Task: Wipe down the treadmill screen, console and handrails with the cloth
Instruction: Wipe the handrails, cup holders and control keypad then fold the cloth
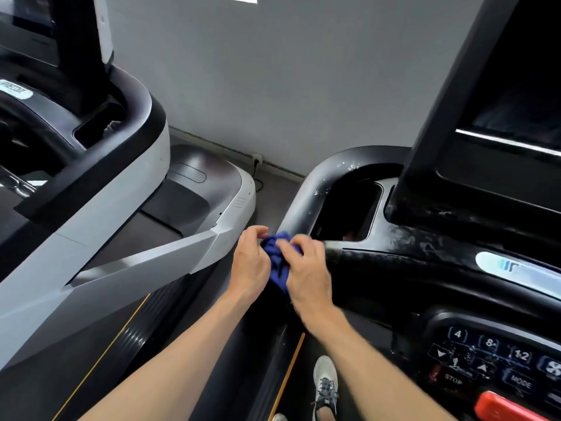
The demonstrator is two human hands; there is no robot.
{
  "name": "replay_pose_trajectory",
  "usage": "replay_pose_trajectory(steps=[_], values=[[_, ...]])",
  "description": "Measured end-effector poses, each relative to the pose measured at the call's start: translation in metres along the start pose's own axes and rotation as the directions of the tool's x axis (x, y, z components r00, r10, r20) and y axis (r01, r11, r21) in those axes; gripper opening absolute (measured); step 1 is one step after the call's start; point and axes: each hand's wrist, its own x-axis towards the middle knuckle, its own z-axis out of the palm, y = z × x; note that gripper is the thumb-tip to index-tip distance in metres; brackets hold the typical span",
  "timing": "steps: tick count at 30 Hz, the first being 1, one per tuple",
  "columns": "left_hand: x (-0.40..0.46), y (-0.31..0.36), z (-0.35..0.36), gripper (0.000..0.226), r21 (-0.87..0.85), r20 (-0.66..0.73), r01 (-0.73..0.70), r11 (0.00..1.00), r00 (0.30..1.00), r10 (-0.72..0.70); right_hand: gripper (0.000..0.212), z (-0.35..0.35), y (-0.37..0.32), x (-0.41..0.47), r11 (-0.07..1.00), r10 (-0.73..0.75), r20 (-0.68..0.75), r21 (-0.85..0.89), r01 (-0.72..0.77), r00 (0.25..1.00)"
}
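Note:
A crumpled blue cloth (277, 259) sits between my two hands, just left of the treadmill's black handrail (306, 189). My left hand (250, 262) holds its left side with curled fingers. My right hand (306, 268) grips it from the right, fingers bent over the top. The handrail curves up and round a dark cup pocket (349, 214). White smears cover the console (425, 247) to the right. The dark screen (516, 95) rises at the upper right. A button panel (491, 357) with numbers, STOP and MODE lies at the lower right.
A second treadmill (115, 183) in grey and black stands to the left, its deck reaching close to my left hand. A grey wall (288, 71) is ahead, with a socket and cable at its foot. My shoe (326, 384) stands on the belt below. A red key (510, 405) lies at the bottom right.

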Motion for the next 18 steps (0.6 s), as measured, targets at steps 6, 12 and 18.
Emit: replay_pose_trajectory(steps=[6,12,18], values=[[0.012,0.005,0.011,0.048,-0.021,-0.058,-0.006,1.000,0.998,0.005,0.037,-0.009,0.025,0.067,0.985,0.152,-0.073,-0.078,-0.157,0.986],[0.031,0.007,0.024,0.049,-0.083,-0.109,0.022,0.996,0.994,-0.031,0.031,0.001,0.013,0.028,0.994,0.101,-0.115,0.061,-0.094,0.988],[0.045,0.014,0.040,0.055,-0.110,-0.116,-0.014,0.994,0.993,0.001,0.028,-0.001,0.052,0.117,0.965,0.261,-0.183,0.039,-0.258,0.948]])
